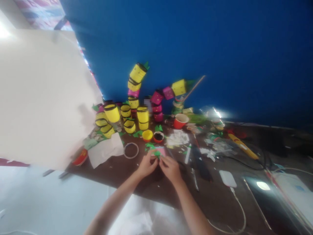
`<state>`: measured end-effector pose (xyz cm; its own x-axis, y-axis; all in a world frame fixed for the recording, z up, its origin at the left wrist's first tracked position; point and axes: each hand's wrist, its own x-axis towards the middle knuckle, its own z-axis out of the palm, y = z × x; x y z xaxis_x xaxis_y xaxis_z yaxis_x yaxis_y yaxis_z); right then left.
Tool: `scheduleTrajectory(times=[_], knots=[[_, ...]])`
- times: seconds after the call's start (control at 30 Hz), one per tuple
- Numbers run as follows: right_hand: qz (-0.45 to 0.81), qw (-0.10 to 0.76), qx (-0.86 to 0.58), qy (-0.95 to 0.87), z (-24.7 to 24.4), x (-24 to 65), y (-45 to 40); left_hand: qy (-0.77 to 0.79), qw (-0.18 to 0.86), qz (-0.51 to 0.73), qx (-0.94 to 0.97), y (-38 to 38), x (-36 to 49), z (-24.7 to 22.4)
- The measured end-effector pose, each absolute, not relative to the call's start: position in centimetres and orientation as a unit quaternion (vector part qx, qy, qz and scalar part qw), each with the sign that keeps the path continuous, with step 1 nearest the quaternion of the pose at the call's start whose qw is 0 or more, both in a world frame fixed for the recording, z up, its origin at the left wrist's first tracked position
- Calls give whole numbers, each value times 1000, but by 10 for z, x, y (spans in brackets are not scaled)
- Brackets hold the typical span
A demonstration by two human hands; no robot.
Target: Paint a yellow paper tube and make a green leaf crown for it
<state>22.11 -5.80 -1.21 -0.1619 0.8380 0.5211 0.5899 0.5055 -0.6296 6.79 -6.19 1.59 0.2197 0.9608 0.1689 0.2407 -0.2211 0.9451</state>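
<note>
My left hand point(147, 164) and my right hand point(170, 167) meet above the near middle of the dark table, fingertips pinched close together. Between them is a small green cut-out piece point(157, 153), held from both sides; its exact shape is blurred. Just behind the fingertips lies a pink sheet point(160, 150), partly covered by the hands. More green scraps point(149, 147) lie beside it. Beyond the hands stand a small yellow cup point(147, 135) and a small red cup point(158, 137) with dark contents.
Yellow ring-shaped pieces point(129, 126) and bent yellow-and-magenta stacks stand at the back against a blue wall point(232, 58). A white sheet point(107, 150) and a clear ring point(131, 150) lie left. On the right are a red cup point(180, 121), a yellow tool point(243, 147) and a cabled white block point(228, 179).
</note>
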Motion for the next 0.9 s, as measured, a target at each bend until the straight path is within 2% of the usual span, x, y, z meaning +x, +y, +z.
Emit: scheduleTrajectory(times=[0.23, 0.53, 0.73, 0.9], knots=[[114, 439, -466, -760, -11, 223, -58, 450, 446, 419, 650, -62, 68, 13], [106, 440, -459, -765, -8, 221, -59, 463, 409, 404, 674, -62, 67, 17], [111, 436, -474, -757, -8, 222, -59, 452, 426, 411, 667, -63, 68, 15], [126, 431, -482, -753, -5, 220, -60, 461, 387, 386, 699, -62, 67, 12]])
